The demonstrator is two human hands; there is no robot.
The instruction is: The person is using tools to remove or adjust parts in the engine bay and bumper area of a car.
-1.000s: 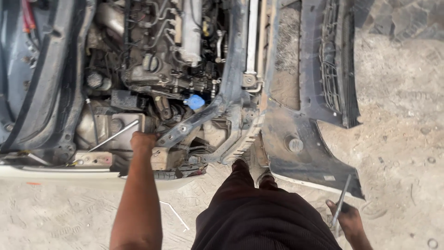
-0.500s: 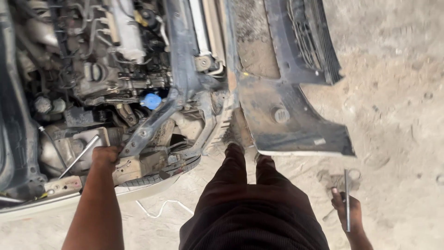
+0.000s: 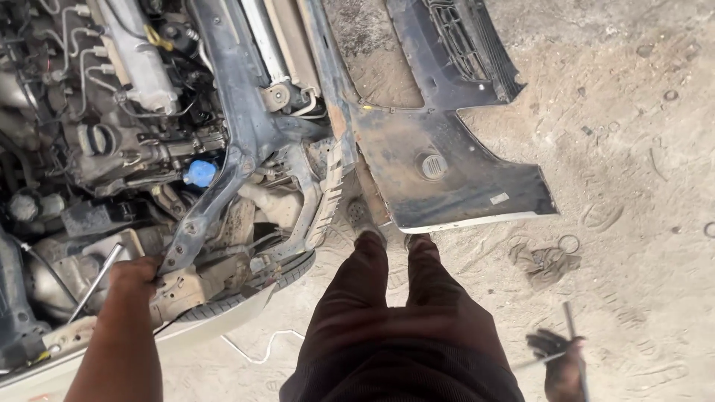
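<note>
Sandy, oil-stained workshop ground (image 3: 640, 149), seen from above; you stand at the front corner of a car whose engine bay (image 3: 112, 141) lies open.

Left hand (image 3: 134, 272): your fingers are curled narrow over the lower end of the bare, rusted front frame member (image 3: 223, 179), which runs up and away from them toward the radiator support. A thin metal rod (image 3: 97, 279) slants just beside the fingers, on their outer side; whether they touch it cannot be told. A blue cap (image 3: 199, 173) sits beyond the fingertips, near the frame member. A white body panel (image 3: 216, 324) edges the car just below the hand.

Right hand (image 3: 558, 361): hanging low by your hip, fingers closed around a slim metal tool (image 3: 572, 335) whose shaft stands up past the knuckles. A crumpled rag (image 3: 544, 260) and a small ring (image 3: 570, 243) lie on the ground ahead of this hand, apart from it.

State of the work, as judged from the picture: the dark bumper cover (image 3: 447, 164) is already off and lies inner face up on the ground, ahead of your shoes (image 3: 387, 238). The frame and engine are exposed and remain in place. A white wire (image 3: 257, 350) lies loose by your legs.
</note>
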